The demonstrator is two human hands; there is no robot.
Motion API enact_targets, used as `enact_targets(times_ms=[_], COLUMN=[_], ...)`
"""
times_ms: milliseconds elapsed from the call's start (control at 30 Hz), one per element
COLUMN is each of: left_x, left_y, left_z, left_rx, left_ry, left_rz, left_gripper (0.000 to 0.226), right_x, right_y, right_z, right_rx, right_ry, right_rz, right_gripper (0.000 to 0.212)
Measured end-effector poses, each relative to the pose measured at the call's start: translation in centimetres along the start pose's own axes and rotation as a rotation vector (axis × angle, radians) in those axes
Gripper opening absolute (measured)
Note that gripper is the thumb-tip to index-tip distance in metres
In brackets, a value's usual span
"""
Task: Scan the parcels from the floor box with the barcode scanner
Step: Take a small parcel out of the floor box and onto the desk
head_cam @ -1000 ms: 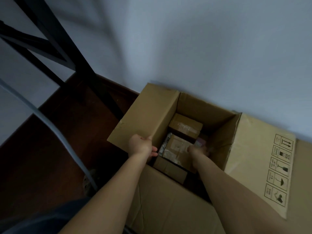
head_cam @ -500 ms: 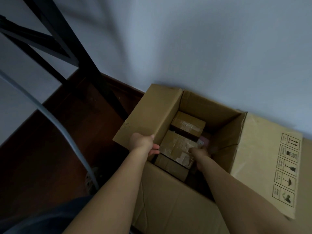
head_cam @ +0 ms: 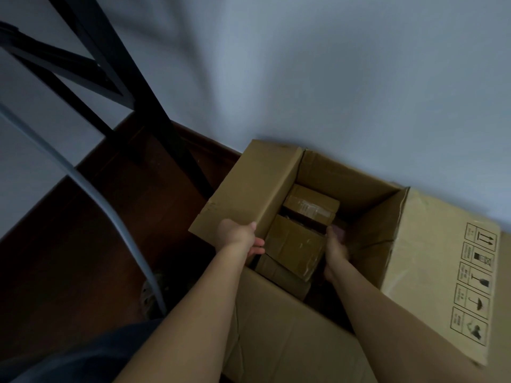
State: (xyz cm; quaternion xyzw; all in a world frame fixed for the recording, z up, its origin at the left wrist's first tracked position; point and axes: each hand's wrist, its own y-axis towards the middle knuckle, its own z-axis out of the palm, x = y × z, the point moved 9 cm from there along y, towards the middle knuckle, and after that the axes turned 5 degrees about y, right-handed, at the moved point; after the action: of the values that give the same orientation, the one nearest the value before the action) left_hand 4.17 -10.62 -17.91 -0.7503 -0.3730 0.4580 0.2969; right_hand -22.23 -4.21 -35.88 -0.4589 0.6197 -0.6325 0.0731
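Note:
A large open cardboard floor box (head_cam: 367,239) stands against the wall, its flaps spread out. Several brown taped parcels lie inside. My left hand (head_cam: 239,237) grips the lower edge of the left flap (head_cam: 249,194), thumb on top. My right hand (head_cam: 336,251) reaches into the box and holds the right side of the nearest parcel (head_cam: 293,248), which is tilted. Behind it lies a second parcel (head_cam: 311,207) with a label strip. Another parcel (head_cam: 279,275) shows underneath. No barcode scanner is in view.
The right flap (head_cam: 442,272) carries printed handling symbols. A black metal frame leg (head_cam: 132,87) rises at the left over the dark wooden floor (head_cam: 83,244). A grey cable (head_cam: 91,189) curves down past it. A pale wall stands behind the box.
My right hand has shifted to the right side of the nearest parcel, and the parcel has turned, its plain taped face now up. My left hand stays on the flap.

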Motion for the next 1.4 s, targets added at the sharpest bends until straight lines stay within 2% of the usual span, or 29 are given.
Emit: enact_targets(times_ms=[100, 200, 400, 533, 600, 700, 867, 933, 1067, 1233, 1300, 1400], left_x=[0.1, 0.0, 0.0, 0.0, -0.1, -0.1, -0.1, -0.2, 0.0, 0.9, 0.8, 0.0], left_y=[0.2, 0.1, -0.1, -0.1, -0.1, -0.2, -0.5, -0.6, -1.5, -2.5, -3.1, -5.1], left_z=[0.0, 0.1, 0.0, -0.1, -0.2, -0.2, -0.4, -0.5, -0.6, -0.5, -0.1, 1.1], left_rx=[0.000, 0.007, 0.013, 0.001, 0.001, 0.000, -0.014, -0.030, -0.102, -0.146, -0.090, 0.037], left_ry=[0.008, 0.011, 0.001, 0.015, 0.017, 0.017, 0.000, -0.007, -0.002, 0.001, 0.013, 0.024], left_rz=[-0.006, -0.007, 0.002, -0.003, -0.006, -0.018, -0.041, -0.023, 0.061, 0.096, 0.072, 0.061], left_gripper=[0.034, 0.033, 0.034, 0.034, 0.033, 0.032, 0.029, 0.031, 0.038, 0.017, 0.027, 0.046], right_x=[1.4, 2.2, 1.3, -1.6, -2.2, -1.6, -1.8, -1.6, -1.1, 0.6, 2.7, 6.6], right_y=[-3.5, -4.6, -5.3, -2.4, -0.8, -4.7, -7.6, -7.9, -9.1, -8.8, -12.5, -15.6], right_z=[-0.4, -0.4, 0.6, 1.1, 1.0, 1.5, 1.5, 1.5, 1.5, 1.0, 0.3, -1.1], right_rx=[-0.008, -0.012, 0.081, 0.132, 0.151, 0.216, 0.253, 0.241, 0.159, 0.001, -0.010, -0.049], right_ry=[-0.032, -0.066, -0.051, -0.091, -0.128, -0.117, -0.060, -0.032, -0.011, 0.013, -0.029, -0.143], right_rz=[0.005, 0.015, 0.103, 0.195, 0.219, 0.296, 0.346, 0.344, 0.234, 0.068, 0.011, -0.153], right_gripper=[0.082, 0.073, 0.086, 0.120, 0.111, 0.110, 0.074, 0.077, 0.096, 0.135, 0.128, 0.097])
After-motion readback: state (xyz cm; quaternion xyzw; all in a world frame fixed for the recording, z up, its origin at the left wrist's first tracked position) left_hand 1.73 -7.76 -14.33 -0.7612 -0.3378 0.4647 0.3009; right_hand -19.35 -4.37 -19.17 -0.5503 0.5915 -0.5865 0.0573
